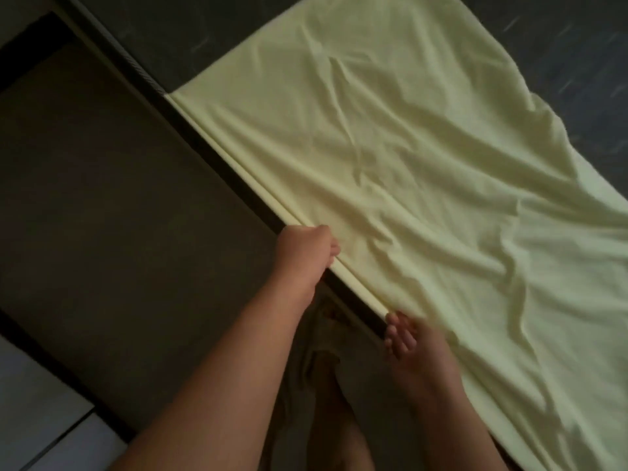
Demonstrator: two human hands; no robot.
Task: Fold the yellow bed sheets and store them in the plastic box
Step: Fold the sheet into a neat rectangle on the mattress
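Head view: both hands, left hand (304,248) and right hand (413,345), are pinching the yellow sheet (390,147)'s folded edge on the bed (238,25); next probably folding across.

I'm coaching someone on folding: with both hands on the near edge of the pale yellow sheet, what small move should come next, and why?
Probably pull the edge taut and smooth outward. The left hand grips the doubled edge of the pale yellow bed sheet, the right hand holds it nearer the body, and the cloth toward the right is rumpled on the dark bed surface.
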